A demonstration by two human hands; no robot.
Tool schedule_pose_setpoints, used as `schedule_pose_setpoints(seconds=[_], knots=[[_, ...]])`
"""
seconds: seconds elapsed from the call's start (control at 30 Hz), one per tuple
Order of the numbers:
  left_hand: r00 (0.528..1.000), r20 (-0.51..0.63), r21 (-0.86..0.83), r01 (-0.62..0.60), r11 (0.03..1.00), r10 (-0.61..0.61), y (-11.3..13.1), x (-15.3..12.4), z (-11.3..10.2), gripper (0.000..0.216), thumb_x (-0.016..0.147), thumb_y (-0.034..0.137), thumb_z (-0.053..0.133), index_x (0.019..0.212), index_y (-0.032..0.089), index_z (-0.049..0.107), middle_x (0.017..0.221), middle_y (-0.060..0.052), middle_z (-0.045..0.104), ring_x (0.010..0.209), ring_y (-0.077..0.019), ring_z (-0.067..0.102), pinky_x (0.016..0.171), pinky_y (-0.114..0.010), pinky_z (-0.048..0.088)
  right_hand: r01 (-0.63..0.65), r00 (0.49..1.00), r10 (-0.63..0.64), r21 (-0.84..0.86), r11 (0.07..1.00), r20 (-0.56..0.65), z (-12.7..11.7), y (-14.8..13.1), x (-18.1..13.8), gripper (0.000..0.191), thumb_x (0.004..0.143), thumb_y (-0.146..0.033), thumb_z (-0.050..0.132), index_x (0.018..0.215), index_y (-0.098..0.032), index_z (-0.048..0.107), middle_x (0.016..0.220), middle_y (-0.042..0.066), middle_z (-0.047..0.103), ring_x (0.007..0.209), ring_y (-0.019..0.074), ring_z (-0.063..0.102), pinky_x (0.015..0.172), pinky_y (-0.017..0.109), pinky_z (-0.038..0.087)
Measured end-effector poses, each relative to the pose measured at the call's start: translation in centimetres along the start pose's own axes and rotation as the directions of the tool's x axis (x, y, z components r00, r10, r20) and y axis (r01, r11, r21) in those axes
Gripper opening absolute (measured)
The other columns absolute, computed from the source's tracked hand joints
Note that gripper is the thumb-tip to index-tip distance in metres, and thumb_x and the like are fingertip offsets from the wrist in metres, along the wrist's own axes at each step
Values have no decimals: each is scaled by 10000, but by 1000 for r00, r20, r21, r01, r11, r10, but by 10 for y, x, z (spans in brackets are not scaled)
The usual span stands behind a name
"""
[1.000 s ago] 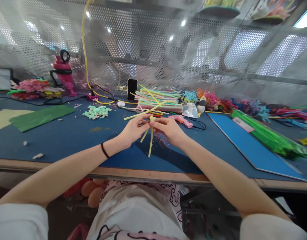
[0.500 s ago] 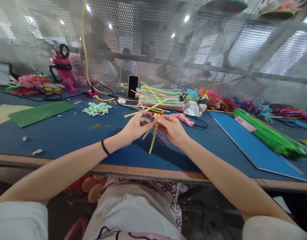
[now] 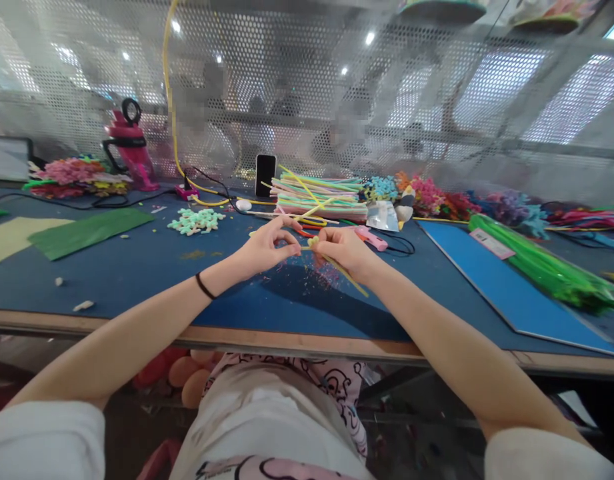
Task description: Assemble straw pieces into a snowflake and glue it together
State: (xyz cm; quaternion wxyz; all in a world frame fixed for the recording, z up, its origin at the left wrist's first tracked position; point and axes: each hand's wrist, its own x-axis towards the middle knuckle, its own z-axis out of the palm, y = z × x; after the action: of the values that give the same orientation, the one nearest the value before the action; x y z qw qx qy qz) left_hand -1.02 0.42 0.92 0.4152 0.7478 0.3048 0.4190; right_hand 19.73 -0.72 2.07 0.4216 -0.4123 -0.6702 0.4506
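A pale yellow pipe cleaner [image 3: 355, 283] is held above the table between my two hands, with a small looped or bunched part at its middle. My right hand [image 3: 351, 252] grips it near that bunched part, and one long tail slants down to the right below the fingers. The left thumb and forefinger of my left hand [image 3: 267, 251] pinch a short end that runs level toward the right hand. Just behind the hands lie a pink glue gun [image 3: 371, 238] and a stack of pastel pipe cleaners [image 3: 319, 197], with loose yellow ones across its front.
Mint-coloured bent pieces [image 3: 195, 221] lie left of my hands, near green felt [image 3: 89, 232]. A phone [image 3: 265, 175] and pink bottle [image 3: 131, 150] stand along the mesh panel. At right are a blue board [image 3: 507, 293] and bagged green pipe cleaners [image 3: 541, 263].
The pipe cleaner's hanging tails have swung apart: one now points down-right under my right hand, the other is drawn level to the left. My left hand has shifted slightly left, away from the right.
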Motion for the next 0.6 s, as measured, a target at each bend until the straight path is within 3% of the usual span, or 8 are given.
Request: schedule_pose_setpoints(seconds=[0.13, 0.37, 0.6], knots=[[995, 89, 5, 34, 999, -35, 0, -2, 1, 325, 834, 268, 705, 1122, 141, 627, 829, -44, 745, 777, -140, 681, 739, -265, 491, -11, 1000, 11, -50, 999, -9, -2, 2, 1, 147, 692, -267, 665, 652, -212, 534, 520, -30, 578, 495, 119, 534, 545, 275, 420], [998, -64, 107, 35, 994, -28, -9, 1, 4, 306, 803, 418, 766, 950, 150, 788, 872, -73, 780, 699, -135, 645, 675, -261, 492, -17, 999, 25, -173, 985, 46, -6, 4, 0, 104, 682, -264, 664, 675, -192, 589, 543, -16, 605, 487, 116, 533, 514, 261, 388], [997, -80, 86, -14, 996, 21, -8, -2, 8, 248, 784, 381, 784, 916, 173, 815, 849, -62, 786, 682, -135, 634, 658, -256, 492, 15, 998, -4, -184, 983, 61, -5, -3, -4, 115, 671, -242, 670, 609, -196, 586, 522, -15, 592, 484, 106, 495, 490, 253, 347]])
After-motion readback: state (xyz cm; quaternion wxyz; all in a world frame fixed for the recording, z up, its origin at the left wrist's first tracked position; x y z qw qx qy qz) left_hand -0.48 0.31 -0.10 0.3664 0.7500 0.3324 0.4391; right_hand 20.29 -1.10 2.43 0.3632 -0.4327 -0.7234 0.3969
